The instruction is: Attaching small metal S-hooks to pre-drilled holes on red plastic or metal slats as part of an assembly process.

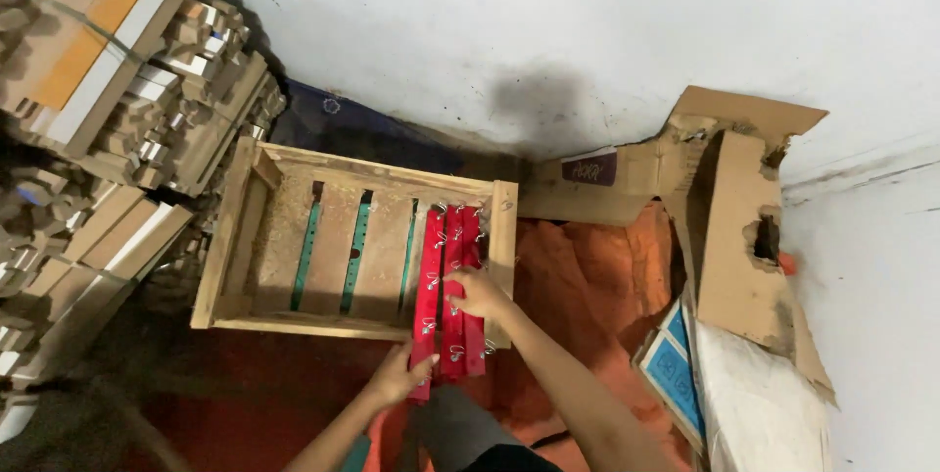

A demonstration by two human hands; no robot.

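Observation:
Several long red packets [448,266] with small white marks lie side by side along the right end of a shallow wooden crate [228,237], their near ends hanging over the crate's front rail. My left hand [399,374] grips the near end of the leftmost packet, just in front of the crate. My right hand [477,293] rests on top of the packets near their middle, fingers pressing them down. The crate's slatted bottom is bare on the left, with green showing through the gaps.
Stacks of bundled wooden and cardboard pieces [108,90] stand left of the crate. Torn cardboard [729,198] leans in the right corner against the white wall. An orange cloth [597,276] covers the floor, with blue printed sheets [676,369] at right.

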